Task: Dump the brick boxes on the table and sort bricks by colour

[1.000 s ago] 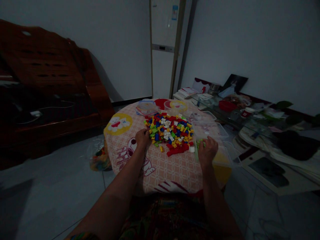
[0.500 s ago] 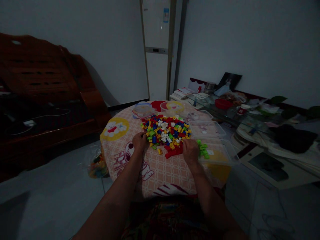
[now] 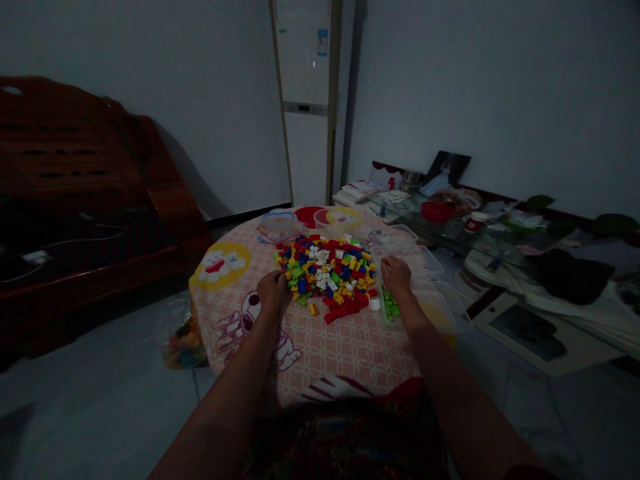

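Note:
A heap of mixed toy building bricks (image 3: pixel 325 267) in red, yellow, blue, white and green covers the middle of the round table. At its left edge rests my left hand (image 3: pixel 273 291), fingers curled closed; what they hold, if anything, is hidden. My right hand (image 3: pixel 397 275) is over the clear plastic box on the right, with its fingers pinched together and their contents too small to make out. Green bricks (image 3: pixel 390 305) lie in that box, just below the right hand. Red bricks (image 3: pixel 346 308) form a row at the near side of the heap, beside a white brick (image 3: pixel 375 300).
More clear plastic boxes (image 3: pixel 434 261) line the table's right side. A lidded clear container (image 3: pixel 280 227) stands at the back left. The patterned tablecloth (image 3: pixel 345 353) covers the table. A cluttered glass table (image 3: pixel 413 210) stands right, a wooden bench (image 3: pixel 170 213) left.
My right hand has moved from beside the red bricks rightward and away from me, over the box. A white brick now shows at the row's end. My left hand stays by the heap.

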A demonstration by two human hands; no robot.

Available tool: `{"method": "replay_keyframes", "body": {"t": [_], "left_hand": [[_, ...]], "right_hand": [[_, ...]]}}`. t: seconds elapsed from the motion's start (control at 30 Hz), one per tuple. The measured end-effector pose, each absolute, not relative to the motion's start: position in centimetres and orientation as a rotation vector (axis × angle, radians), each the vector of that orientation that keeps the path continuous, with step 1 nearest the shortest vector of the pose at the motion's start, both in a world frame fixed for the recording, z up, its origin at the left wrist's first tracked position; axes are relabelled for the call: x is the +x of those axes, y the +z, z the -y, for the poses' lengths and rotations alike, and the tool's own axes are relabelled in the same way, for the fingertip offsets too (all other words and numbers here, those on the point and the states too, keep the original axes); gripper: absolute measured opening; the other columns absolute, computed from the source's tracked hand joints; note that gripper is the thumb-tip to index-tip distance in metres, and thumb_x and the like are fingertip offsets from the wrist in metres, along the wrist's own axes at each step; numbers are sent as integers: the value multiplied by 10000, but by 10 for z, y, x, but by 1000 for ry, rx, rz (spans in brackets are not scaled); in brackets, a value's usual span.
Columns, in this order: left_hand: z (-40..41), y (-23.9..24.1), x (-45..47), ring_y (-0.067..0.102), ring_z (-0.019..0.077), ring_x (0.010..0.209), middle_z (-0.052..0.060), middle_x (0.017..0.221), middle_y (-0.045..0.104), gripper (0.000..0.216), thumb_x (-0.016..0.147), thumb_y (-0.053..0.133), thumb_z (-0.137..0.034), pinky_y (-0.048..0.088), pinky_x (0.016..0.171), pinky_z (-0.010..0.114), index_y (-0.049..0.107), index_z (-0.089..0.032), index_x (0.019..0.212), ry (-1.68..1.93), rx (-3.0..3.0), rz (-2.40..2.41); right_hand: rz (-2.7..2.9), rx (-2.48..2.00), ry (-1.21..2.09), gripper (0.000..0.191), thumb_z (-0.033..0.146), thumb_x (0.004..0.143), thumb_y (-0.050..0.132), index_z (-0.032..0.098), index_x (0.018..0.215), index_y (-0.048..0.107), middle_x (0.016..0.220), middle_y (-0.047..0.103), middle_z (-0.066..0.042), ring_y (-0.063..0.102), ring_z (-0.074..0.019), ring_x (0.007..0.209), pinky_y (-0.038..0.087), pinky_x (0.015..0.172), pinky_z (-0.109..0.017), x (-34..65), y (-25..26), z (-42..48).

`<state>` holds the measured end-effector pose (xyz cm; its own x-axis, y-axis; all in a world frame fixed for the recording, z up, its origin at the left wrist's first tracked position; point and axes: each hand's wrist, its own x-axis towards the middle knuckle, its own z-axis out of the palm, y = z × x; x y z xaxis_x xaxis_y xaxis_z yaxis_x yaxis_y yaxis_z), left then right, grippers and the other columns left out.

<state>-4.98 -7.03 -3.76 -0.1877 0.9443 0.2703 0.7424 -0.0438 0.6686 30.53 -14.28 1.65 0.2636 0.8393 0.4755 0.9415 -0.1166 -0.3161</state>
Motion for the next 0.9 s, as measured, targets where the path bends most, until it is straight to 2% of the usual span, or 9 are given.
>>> {"method": "replay_keyframes", "body": {"t": [0.13, 0.27, 0.33, 0.47, 0.73, 0.8, 0.9], "left_hand": [[69, -38, -50, 724, 269, 1027, 108, 1105, 811, 392, 888, 514, -269, 512, 878, 322, 826, -181, 1108, 1059, 1809, -1969], [69, -39, -50, 724, 271, 1047, 110, 1131, 808, 399, 892, 515, -278, 509, 900, 325, 820, -172, 1125, 1051, 1804, -1982], [69, -39, -51, 726, 276, 1058, 115, 1141, 806, 404, 896, 510, -282, 508, 903, 327, 820, -167, 1128, 1050, 1805, -1976], [69, -38, -50, 729, 276, 1037, 103, 1105, 816, 388, 886, 514, -281, 514, 889, 329, 830, -193, 1092, 1061, 1804, -1978], [71, -37, -50, 730, 267, 1027, 112, 1102, 814, 395, 873, 511, -277, 518, 880, 322, 835, -194, 1084, 1062, 1796, -1987], [71, -37, -50, 730, 271, 1031, 115, 1107, 813, 400, 878, 511, -280, 516, 884, 328, 833, -193, 1099, 1049, 1800, -1982], [71, -36, -51, 729, 273, 1038, 114, 1118, 813, 409, 887, 509, -279, 508, 896, 332, 827, -187, 1128, 1037, 1814, -1977]], "right_hand": [[1657, -1915, -208, 244, 208, 955, 536, 198, 982, 778, 1002, 781, -107, 671, -236, 934, 489, 853, -307, 301, -3, 138], [1749, -1878, -201, 248, 178, 956, 557, 168, 1049, 787, 1133, 764, -140, 663, -254, 1086, 488, 1013, -346, 297, -10, 133], [1756, -1895, -190, 240, 171, 944, 588, 164, 1069, 793, 1202, 745, -151, 660, -265, 1126, 490, 1039, -367, 297, -10, 130], [1745, -1944, -159, 222, 154, 872, 686, 195, 1047, 816, 1271, 706, -147, 665, -284, 1143, 523, 1009, -383, 299, -8, 121], [1777, -2006, -61, 87, 153, 827, 716, 203, 808, 784, 985, 723, -77, 672, -196, 929, 527, 819, -264, 301, -7, 104], [1765, -1970, -53, 88, 149, 826, 718, 209, 804, 778, 1012, 735, -75, 669, -198, 951, 525, 841, -271, 301, -8, 105], [1689, -1873, -23, 97, 129, 810, 718, 210, 805, 772, 1168, 742, -93, 669, -223, 1040, 527, 920, -320, 301, -9, 107]]}}
